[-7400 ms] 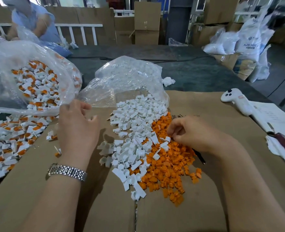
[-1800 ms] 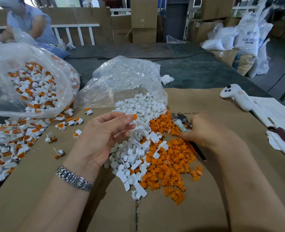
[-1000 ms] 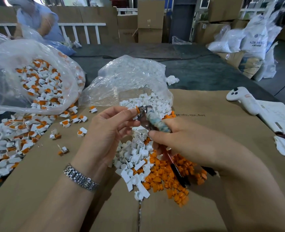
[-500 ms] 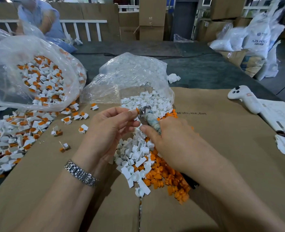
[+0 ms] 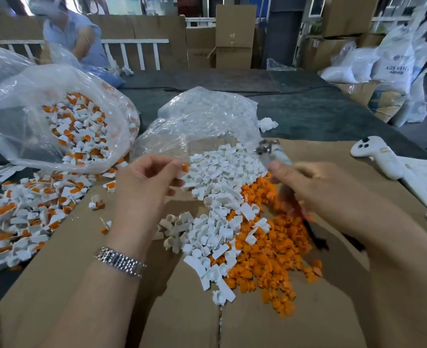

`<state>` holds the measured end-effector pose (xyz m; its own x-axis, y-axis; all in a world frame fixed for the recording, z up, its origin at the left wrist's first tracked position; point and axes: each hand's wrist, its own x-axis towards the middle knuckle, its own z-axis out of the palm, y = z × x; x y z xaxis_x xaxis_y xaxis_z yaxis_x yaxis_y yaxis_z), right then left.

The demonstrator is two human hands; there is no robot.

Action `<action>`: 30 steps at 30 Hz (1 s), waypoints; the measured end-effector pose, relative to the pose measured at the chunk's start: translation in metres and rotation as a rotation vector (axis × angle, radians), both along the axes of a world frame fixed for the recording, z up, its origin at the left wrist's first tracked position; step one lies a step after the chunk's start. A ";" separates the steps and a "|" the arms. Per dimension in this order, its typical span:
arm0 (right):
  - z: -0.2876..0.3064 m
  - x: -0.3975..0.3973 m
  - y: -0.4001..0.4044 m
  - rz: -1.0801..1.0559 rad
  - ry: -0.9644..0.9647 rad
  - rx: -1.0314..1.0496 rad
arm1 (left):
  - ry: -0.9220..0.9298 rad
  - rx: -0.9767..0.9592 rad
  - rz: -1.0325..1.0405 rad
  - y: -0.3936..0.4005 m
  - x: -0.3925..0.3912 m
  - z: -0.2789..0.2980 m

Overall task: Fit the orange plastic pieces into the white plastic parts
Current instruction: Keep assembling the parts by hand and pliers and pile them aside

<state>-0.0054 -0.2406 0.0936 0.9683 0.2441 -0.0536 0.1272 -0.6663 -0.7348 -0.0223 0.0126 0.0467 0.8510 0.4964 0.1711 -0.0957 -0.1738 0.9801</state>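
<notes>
A heap of loose white plastic parts lies on the cardboard sheet, with a heap of orange plastic pieces along its right side. My left hand is raised over the left of the heap and pinches a white part with an orange piece in it at its fingertips. My right hand grips a pair of pliers, whose metal jaws point up and left, a little apart from the left hand. The handles run back under my palm.
A clear bag of assembled white-and-orange parts lies at left, more spilled below it. A clear bag of white parts lies behind the heap. A white controller and papers lie at right. Another person sits far left.
The pliers' jaws were at the part in my left hand half a second ago. Now my right hand has drawn the pliers away to the right, and my left hand has shifted left with the part.
</notes>
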 end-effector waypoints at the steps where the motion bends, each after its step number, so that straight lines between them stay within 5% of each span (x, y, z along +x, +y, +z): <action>1: -0.005 0.007 -0.004 -0.061 -0.065 -0.089 | 0.032 0.162 0.141 0.008 0.002 0.000; 5: -0.030 0.032 -0.018 -0.212 -0.143 -0.368 | 0.262 0.760 0.496 0.035 0.009 -0.004; 8: -0.045 0.042 -0.025 -0.244 -0.164 -0.483 | 0.236 0.909 0.472 0.034 0.011 -0.010; 11: -0.055 0.048 -0.024 -0.249 -0.175 -0.543 | 0.130 0.899 0.194 0.025 0.016 -0.015; 15: -0.061 0.051 -0.024 -0.231 -0.155 -0.575 | 0.243 0.987 -0.146 0.008 0.028 -0.025; 26: -0.063 0.051 -0.025 -0.201 -0.083 -0.537 | 0.171 0.959 -0.162 0.001 0.028 -0.031; 30: -0.053 0.046 -0.016 -0.158 -0.282 -0.435 | 0.132 0.779 -0.125 -0.002 0.022 -0.025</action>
<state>0.0407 -0.2562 0.0402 0.9828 0.1072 0.1504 0.1531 -0.9285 -0.3382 -0.0006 0.0111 0.0222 0.9299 0.1756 0.3231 -0.0510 -0.8086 0.5862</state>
